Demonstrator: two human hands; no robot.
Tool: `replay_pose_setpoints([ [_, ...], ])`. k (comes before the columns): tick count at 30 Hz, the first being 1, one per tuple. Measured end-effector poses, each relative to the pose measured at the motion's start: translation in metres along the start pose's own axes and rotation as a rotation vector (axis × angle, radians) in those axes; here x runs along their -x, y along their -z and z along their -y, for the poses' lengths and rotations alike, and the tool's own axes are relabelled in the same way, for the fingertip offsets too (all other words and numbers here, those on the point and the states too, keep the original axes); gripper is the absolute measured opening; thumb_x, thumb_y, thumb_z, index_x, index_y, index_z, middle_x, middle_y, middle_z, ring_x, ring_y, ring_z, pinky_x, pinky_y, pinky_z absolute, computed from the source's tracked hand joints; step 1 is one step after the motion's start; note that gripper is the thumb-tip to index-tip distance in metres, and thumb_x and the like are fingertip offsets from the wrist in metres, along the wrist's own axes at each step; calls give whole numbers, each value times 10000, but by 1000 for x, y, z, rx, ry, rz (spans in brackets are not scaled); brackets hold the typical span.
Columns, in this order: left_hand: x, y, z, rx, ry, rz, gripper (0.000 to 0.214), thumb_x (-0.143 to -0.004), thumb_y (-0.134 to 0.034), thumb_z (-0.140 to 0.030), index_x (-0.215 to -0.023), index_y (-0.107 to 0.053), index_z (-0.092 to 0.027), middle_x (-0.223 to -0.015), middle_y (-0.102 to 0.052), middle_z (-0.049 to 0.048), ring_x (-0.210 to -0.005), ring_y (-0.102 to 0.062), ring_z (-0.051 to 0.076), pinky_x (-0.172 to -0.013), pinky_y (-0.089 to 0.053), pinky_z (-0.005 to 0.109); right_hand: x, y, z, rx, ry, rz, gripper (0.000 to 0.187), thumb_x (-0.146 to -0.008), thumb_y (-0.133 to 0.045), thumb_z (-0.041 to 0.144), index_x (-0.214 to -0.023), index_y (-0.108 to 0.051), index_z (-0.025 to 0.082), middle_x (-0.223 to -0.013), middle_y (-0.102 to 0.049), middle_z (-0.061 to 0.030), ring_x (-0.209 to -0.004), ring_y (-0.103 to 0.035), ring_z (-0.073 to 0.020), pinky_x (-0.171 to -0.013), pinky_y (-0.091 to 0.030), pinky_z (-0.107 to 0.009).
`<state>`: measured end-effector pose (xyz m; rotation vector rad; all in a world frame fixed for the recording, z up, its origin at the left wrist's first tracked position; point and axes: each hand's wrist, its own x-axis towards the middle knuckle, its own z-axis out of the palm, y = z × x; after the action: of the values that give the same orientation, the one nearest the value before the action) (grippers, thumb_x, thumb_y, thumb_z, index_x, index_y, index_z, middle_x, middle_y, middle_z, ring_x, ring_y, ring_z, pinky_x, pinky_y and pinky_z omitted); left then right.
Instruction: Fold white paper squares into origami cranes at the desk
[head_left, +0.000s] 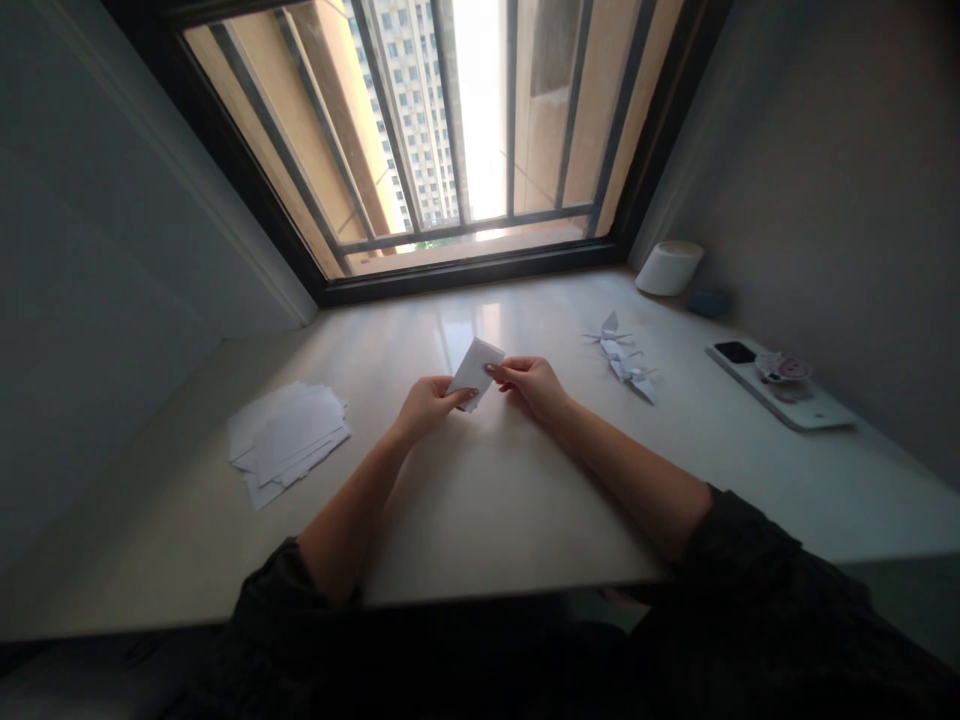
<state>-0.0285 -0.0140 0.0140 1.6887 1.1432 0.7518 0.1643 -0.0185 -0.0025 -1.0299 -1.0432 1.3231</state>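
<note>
Between my hands, just above the middle of the white tabletop (480, 520), is a folded piece of white paper (474, 372), tilted to the right. My left hand (431, 408) pinches its lower left part, thumb on top. With thumb and fingers, my right hand (529, 378) grips the paper's right edge. To the left lies a loose stack of white paper sheets (296, 435). Several folded paper cranes (622, 362) stand in a short row to the right of my right hand.
A phone (739, 352) and a small round trinket (784, 367) lie on a flat white case (806, 405) at the right. A white cylindrical container (669, 268) and a dark bluish object (709, 302) stand in the back right corner. Behind is a barred window (480, 255).
</note>
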Motion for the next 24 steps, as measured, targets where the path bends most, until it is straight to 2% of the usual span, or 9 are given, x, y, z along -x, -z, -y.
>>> replay_pose_setpoints([
  [4, -1, 5, 1, -107, -21, 1, 392, -729, -664, -500, -799, -749, -125, -697, -711, 63, -626, -618, 179, -585, -407, 236, -1, 1, -2, -30, -27, 2, 367, -521, -836, 488, -550, -658, 168, -578, -591, 0, -557, -494, -103, -571, -386, -264],
  [11, -3, 5, 4, -160, -24, 15, 405, -734, -637, -515, -778, -741, -126, -675, -690, 44, -616, -593, 169, -582, -396, 233, -5, 3, 0, -70, -92, 43, 363, -580, -803, 491, -541, -667, 156, -565, -590, -18, -554, -503, -112, -594, -402, -280],
  [15, -3, 4, 5, -196, -36, 9, 402, -739, -631, -517, -761, -736, -129, -666, -681, 35, -618, -583, 164, -581, -387, 229, -7, 5, -2, -107, -123, 20, 340, -574, -800, 459, -509, -654, 159, -540, -580, -19, -543, -506, -121, -584, -402, -288],
  [19, -3, 5, 5, -198, -36, 9, 402, -749, -623, -517, -775, -735, -131, -683, -690, 41, -621, -590, 165, -579, -380, 227, -5, 3, -2, -92, -84, 8, 321, -578, -806, 455, -545, -680, 160, -570, -596, -20, -570, -517, -122, -609, -415, -288],
  [24, -3, 4, 6, -193, -15, 13, 403, -739, -631, -519, -788, -740, -135, -704, -706, 51, -628, -609, 175, -580, -392, 231, -4, 2, -1, -116, -68, -89, 311, -490, -869, 405, -631, -724, 169, -629, -633, -20, -589, -513, -113, -636, -426, -286],
])
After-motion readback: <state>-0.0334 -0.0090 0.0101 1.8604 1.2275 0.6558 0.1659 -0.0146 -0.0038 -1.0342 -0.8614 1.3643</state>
